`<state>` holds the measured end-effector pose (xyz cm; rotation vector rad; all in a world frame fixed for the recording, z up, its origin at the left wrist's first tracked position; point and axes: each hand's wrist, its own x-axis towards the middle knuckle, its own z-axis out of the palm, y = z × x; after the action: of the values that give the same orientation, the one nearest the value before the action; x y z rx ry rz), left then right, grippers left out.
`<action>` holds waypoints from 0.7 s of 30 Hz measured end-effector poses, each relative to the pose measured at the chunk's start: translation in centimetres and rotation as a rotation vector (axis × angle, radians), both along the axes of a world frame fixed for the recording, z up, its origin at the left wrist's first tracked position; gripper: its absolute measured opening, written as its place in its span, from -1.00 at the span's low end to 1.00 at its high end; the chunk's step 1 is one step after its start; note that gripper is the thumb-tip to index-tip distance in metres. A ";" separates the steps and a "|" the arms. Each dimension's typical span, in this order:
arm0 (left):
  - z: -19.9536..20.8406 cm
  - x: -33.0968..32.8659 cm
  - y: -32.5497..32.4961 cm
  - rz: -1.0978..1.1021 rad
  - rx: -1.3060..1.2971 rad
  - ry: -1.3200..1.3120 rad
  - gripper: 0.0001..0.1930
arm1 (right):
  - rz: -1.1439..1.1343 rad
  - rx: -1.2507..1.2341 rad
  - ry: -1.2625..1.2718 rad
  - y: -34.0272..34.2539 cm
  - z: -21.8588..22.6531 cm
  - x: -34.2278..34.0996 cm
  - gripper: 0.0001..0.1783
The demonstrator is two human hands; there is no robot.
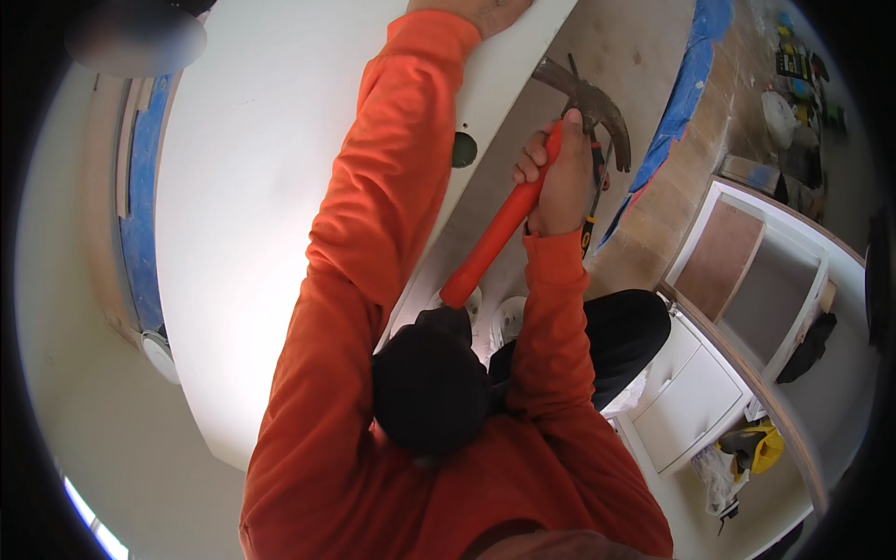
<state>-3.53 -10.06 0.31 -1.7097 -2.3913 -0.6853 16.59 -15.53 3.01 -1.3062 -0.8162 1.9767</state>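
Observation:
My right hand (563, 187) is wrapped round the red-orange handle of a claw hammer (499, 229), high up near its dark, worn head, with the thumb along the handle. The handle slants back toward my body. On a large white door (252, 187), which has a round hole (465, 149) near its edge, rests my left hand (483, 13) at the top of the view. Its fingers are mostly cut off by the picture's edge. Beyond my right hand, on the floor, lie thin tools, one with a black and yellow handle (587, 235).
Blue tape (686, 84) runs along the floor covering at right, beside wood flooring (674, 201). White cabinets (691, 392) stand at lower right, holding a yellow and black item (758, 448). Several tools (793, 65) are piled at far right. A blurred shape (135, 37) shows at upper left.

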 end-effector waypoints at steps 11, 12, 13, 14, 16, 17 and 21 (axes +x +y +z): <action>1.5 1.3 -8.7 0.035 -0.025 -0.009 -0.56 | -0.077 -0.061 0.173 0.7 -0.9 0.6 -0.56; 1.4 1.3 -8.7 0.039 -0.033 0.011 -0.55 | -0.077 -0.078 0.144 0.7 -1.0 0.6 -0.56; 1.1 1.4 -8.4 0.040 -0.033 0.028 -0.55 | -0.078 -0.087 0.113 0.9 -0.7 0.3 -0.56; 0.9 1.5 -8.2 0.042 -0.034 0.045 -0.54 | -0.079 -0.097 0.082 1.1 -0.5 0.2 -0.57; 1.1 1.4 -8.0 0.044 -0.050 0.047 -0.53 | -0.052 -0.091 0.069 1.5 -0.7 0.5 -0.56; 1.3 1.4 -7.9 0.045 -0.062 0.049 -0.52 | -0.038 -0.092 0.065 1.7 -0.8 0.7 -0.56; 1.3 1.5 -7.6 0.055 -0.096 0.062 -0.53 | -0.120 -0.073 0.065 1.5 -0.9 0.5 -0.59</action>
<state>-2.00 -17.68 1.66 -1.6674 -2.4556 -0.5104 17.14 -14.02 2.16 -1.2940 -0.6251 1.9594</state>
